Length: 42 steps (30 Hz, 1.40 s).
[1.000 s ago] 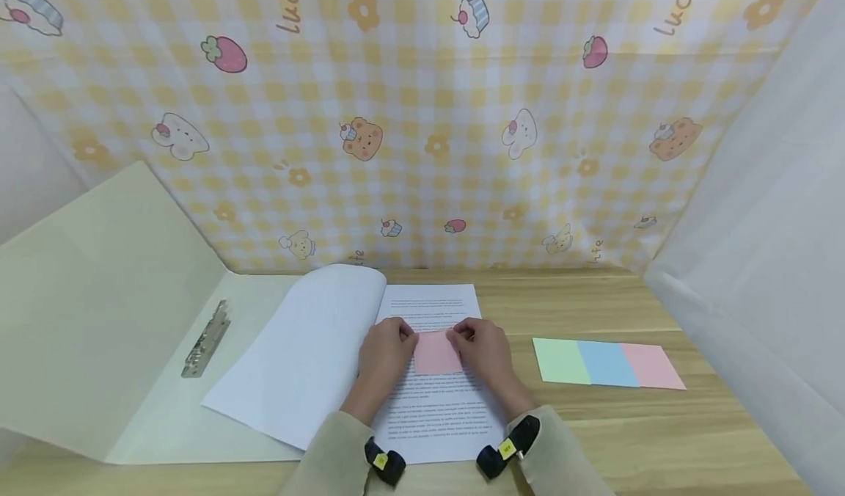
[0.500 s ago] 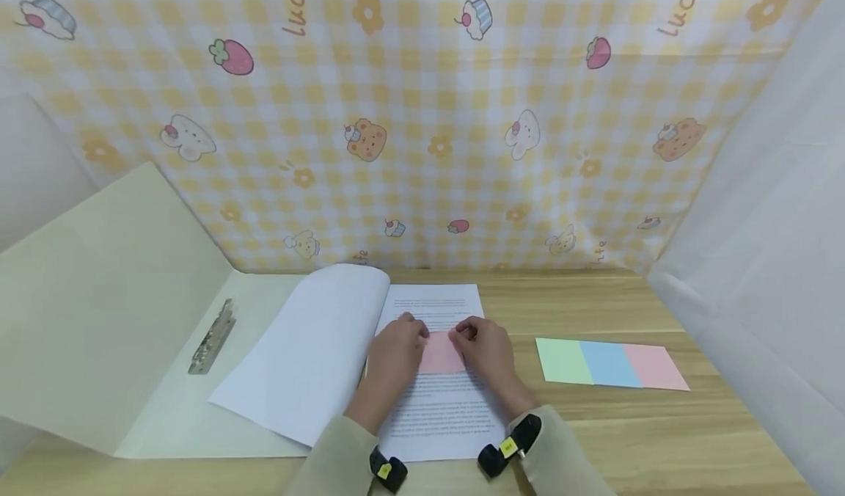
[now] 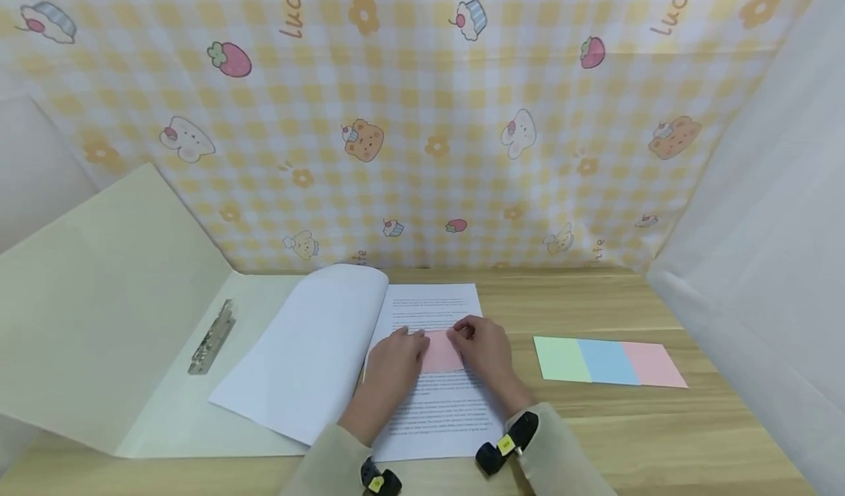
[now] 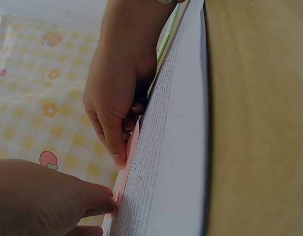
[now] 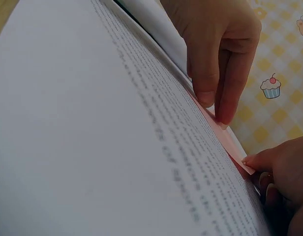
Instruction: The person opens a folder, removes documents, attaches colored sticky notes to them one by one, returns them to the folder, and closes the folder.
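Observation:
On a printed page [image 3: 442,415], a pink sticky note [image 3: 441,354] lies between the two hands. My left hand [image 3: 394,364] touches the note's left side; in the right wrist view its fingers [image 5: 206,78] point down, fairly straight, onto the paper. The right hand [image 3: 487,345] pinches the upper right corner of the note with thumb and curled fingers. That corner stands slightly lifted in the right wrist view, where the right hand [image 5: 287,167] shows at the lower right. Fingertips cover parts of the note's upper edge.
A turned-over stack of sheets [image 3: 290,371] curls at the left, over an open folder [image 3: 141,415] with a metal clip [image 3: 213,338]. Green [image 3: 561,359], blue [image 3: 609,362] and pink sticky notes [image 3: 653,365] lie in a row on the wooden table [image 3: 594,437] at the right.
My left hand has gone from pinching the note's upper left corner to touching its left side, its fingers straighter and lower. The right hand keeps its pinch at the right corner.

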Each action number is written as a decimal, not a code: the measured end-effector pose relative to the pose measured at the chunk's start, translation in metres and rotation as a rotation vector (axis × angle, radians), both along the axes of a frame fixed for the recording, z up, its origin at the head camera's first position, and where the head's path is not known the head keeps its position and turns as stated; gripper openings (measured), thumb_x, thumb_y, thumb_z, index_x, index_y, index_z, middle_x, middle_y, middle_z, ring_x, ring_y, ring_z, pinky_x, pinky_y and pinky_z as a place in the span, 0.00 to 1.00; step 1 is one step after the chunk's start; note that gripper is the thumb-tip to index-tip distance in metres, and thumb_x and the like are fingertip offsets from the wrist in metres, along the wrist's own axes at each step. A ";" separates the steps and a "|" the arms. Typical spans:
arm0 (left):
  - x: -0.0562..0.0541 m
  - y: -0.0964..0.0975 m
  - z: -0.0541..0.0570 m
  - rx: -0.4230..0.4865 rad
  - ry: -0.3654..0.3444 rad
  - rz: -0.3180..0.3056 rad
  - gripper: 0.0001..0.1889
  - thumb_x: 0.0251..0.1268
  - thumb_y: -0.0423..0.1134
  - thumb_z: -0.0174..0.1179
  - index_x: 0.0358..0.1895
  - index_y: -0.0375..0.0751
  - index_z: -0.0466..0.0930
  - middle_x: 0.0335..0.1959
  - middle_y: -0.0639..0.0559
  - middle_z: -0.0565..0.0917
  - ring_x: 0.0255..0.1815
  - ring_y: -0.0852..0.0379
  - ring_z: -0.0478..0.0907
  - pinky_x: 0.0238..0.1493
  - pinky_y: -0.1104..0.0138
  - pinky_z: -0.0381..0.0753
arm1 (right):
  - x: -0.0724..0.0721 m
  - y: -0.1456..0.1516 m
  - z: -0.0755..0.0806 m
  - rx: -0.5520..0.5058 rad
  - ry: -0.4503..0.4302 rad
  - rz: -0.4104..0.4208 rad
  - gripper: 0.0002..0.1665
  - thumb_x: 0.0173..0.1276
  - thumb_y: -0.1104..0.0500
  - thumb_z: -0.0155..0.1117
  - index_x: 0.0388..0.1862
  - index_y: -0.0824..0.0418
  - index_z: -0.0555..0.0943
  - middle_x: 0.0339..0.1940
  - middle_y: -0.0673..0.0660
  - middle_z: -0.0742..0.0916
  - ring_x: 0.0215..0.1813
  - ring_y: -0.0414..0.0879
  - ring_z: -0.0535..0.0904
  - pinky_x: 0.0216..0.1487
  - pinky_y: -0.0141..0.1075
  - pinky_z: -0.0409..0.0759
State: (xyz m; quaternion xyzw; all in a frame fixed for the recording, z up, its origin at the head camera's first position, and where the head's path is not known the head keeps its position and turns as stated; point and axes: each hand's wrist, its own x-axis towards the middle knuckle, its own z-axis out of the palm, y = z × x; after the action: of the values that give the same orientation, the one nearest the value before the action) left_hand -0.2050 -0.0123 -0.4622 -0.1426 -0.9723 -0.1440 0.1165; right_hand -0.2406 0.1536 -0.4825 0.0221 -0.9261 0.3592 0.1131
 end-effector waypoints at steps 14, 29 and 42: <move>0.007 0.000 0.002 -0.179 -0.122 0.005 0.20 0.75 0.43 0.58 0.65 0.45 0.80 0.67 0.49 0.81 0.75 0.44 0.70 0.73 0.46 0.70 | 0.001 0.001 0.000 -0.016 -0.007 0.014 0.06 0.65 0.58 0.72 0.38 0.59 0.89 0.26 0.51 0.87 0.25 0.39 0.74 0.26 0.28 0.70; 0.006 -0.020 0.008 -0.047 -0.269 -0.139 0.24 0.76 0.43 0.55 0.72 0.44 0.73 0.74 0.48 0.74 0.78 0.38 0.65 0.73 0.35 0.64 | 0.022 -0.018 0.023 0.380 0.023 0.487 0.29 0.83 0.46 0.44 0.71 0.61 0.75 0.72 0.58 0.79 0.75 0.54 0.73 0.76 0.51 0.69; 0.003 -0.026 0.006 -0.008 -0.315 -0.180 0.25 0.78 0.43 0.53 0.73 0.44 0.70 0.75 0.46 0.72 0.80 0.38 0.62 0.74 0.33 0.60 | 0.026 -0.022 0.018 0.331 -0.116 0.564 0.35 0.85 0.42 0.34 0.77 0.61 0.67 0.79 0.57 0.71 0.82 0.50 0.62 0.82 0.51 0.58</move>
State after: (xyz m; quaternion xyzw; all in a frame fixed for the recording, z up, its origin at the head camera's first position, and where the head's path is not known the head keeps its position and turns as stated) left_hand -0.2016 -0.0381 -0.4561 -0.2053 -0.9623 -0.1707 -0.0514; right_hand -0.2150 0.1317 -0.4642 0.2749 -0.9343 0.2215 -0.0490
